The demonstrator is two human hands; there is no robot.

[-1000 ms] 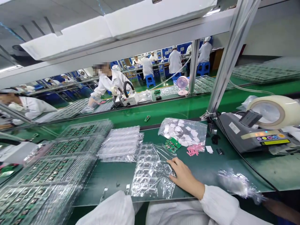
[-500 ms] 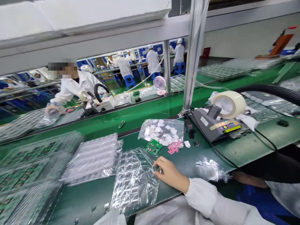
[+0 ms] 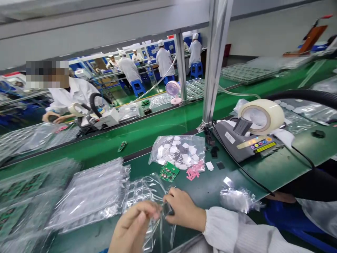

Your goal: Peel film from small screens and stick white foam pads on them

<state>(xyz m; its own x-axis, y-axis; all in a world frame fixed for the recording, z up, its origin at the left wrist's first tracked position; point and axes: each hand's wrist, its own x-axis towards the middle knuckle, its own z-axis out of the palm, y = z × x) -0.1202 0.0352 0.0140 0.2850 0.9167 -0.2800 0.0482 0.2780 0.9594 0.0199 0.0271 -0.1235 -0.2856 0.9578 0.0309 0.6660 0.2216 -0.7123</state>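
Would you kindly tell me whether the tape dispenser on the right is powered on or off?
The tape dispenser appears powered on: small indicator lights glow on its control panel.

You have two bare hands of your own here, the left hand (image 3: 133,225) and the right hand (image 3: 183,208). By you sit one gray tape dispenser (image 3: 231,142), one bag (image 3: 181,149) of white pieces and one loose green board (image 3: 122,146) on the belt (image 3: 158,130). Facing you are one pink fan (image 3: 173,90) and, farther off, three blue stools (image 3: 196,69). You cannot count the jumbled pink pieces (image 3: 193,172) exactly.
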